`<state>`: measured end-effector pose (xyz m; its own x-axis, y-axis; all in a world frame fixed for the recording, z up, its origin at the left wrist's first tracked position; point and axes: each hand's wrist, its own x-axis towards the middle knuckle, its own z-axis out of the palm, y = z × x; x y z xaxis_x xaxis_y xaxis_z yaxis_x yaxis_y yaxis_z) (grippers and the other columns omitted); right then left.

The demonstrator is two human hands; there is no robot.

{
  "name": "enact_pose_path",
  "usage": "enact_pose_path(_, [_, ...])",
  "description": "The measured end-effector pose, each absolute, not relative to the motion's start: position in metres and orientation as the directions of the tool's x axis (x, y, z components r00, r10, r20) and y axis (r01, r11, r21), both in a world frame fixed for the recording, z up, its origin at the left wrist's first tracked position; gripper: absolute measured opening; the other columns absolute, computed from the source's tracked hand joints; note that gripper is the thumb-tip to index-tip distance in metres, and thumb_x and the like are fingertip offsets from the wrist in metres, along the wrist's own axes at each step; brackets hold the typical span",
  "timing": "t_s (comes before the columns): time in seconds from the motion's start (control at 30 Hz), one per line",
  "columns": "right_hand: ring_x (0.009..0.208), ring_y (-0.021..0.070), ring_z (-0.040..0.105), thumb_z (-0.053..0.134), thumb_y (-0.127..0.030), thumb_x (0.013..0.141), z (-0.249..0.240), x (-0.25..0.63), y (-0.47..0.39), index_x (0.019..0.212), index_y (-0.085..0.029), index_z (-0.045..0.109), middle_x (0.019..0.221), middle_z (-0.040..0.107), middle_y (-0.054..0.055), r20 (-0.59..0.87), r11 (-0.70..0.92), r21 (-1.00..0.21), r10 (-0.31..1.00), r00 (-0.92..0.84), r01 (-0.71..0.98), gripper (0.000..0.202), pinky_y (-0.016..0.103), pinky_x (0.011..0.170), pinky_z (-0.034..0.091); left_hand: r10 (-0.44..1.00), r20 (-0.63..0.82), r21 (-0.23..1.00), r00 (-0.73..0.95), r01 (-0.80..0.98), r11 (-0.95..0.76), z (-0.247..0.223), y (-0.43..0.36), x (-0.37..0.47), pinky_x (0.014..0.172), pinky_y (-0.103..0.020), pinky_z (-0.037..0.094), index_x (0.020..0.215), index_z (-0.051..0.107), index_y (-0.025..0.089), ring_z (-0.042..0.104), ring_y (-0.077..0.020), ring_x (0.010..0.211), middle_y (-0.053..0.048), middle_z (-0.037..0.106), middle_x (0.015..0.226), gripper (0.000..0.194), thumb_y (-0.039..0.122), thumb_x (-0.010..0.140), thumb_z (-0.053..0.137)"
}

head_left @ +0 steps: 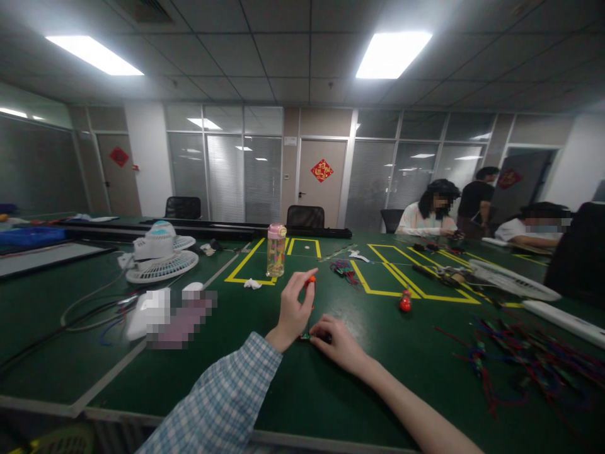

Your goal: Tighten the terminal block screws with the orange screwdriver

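Note:
My left hand (293, 310) is closed around the orange-red handle of a screwdriver (311, 280), which stands upright with its thin dark shaft pointing down. Most of the handle is hidden by my fingers. Below it, a small green circuit board (305, 337) lies on the table. My right hand (338, 340) pinches the board's right side, its fingertips close to the shaft's lower end. What the tip touches is too small to make out.
A pink-lidded bottle (276, 252) and crumpled tissue (253, 284) stand beyond my left hand. Wired boards (345, 271) lie ahead; a red gourd-shaped thing (405, 301) and tangled wires (524, 359) are right. White fans (163, 255) sit left. Co-workers (428, 214) are at the far right.

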<state>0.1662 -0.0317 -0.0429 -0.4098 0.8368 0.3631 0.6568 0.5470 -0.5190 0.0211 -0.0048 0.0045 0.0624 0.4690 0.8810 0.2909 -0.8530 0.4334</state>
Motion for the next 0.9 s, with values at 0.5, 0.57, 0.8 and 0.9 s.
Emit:
enact_pose_path(0.5, [0.072, 0.0135, 0.056, 0.059, -0.011, 0.079, -0.0464, 0.1664, -0.0289, 0.082, -0.017, 0.069, 0.082, 0.059, 0.003, 0.362, 0.541, -0.523, 0.84, -0.404, 0.659, 0.012, 0.023, 0.066, 0.044, 0.465, 0.885, 0.434, 0.013, 0.337, -0.835, 0.0029, -0.004, 0.022, 0.078, -0.028, 0.046, 0.104, 0.063, 0.02, 0.055, -0.0147, 0.083, -0.003, 0.054, 0.089, 0.019, 0.026, 0.09, 0.052])
enact_pose_path(0.57, [0.073, 0.0139, 0.056, 0.059, -0.012, 0.079, -0.0456, 0.1667, -0.0295, 0.082, -0.017, 0.069, 0.082, 0.059, 0.003, 0.366, 0.545, -0.525, 0.838, -0.405, 0.653, 0.012, 0.023, 0.067, 0.044, 0.472, 0.881, 0.439, 0.017, 0.34, -0.832, 0.0038, -0.0045, 0.0218, 0.078, -0.027, 0.046, 0.106, 0.063, 0.021, 0.055, -0.0147, 0.083, -0.003, 0.054, 0.09, 0.021, 0.027, 0.09, 0.052])
enact_pose_path(0.8, [0.073, 0.0142, 0.057, 0.058, -0.014, 0.081, -0.0432, 0.1655, -0.031, 0.083, -0.017, 0.07, 0.084, 0.059, 0.003, 0.35, 0.536, -0.527, 0.844, -0.406, 0.66, 0.012, 0.024, 0.068, 0.044, 0.481, 0.876, 0.449, 0.045, 0.288, -0.846, 0.0037, -0.0043, 0.0201, 0.085, -0.031, 0.045, 0.117, 0.058, 0.02, 0.056, -0.0168, 0.094, -0.006, 0.06, 0.1, 0.029, 0.023, 0.095, 0.039])
enact_pose_path(0.9, [0.072, 0.0139, 0.057, 0.059, -0.015, 0.081, -0.0443, 0.1654, -0.0305, 0.083, -0.018, 0.07, 0.083, 0.059, 0.003, 0.347, 0.529, -0.526, 0.849, -0.4, 0.666, 0.012, 0.024, 0.068, 0.044, 0.471, 0.882, 0.439, 0.02, 0.329, -0.836, 0.0025, -0.0028, 0.0209, 0.08, -0.029, 0.045, 0.11, 0.062, 0.021, 0.055, -0.0154, 0.087, -0.004, 0.056, 0.093, 0.023, 0.024, 0.092, 0.048])
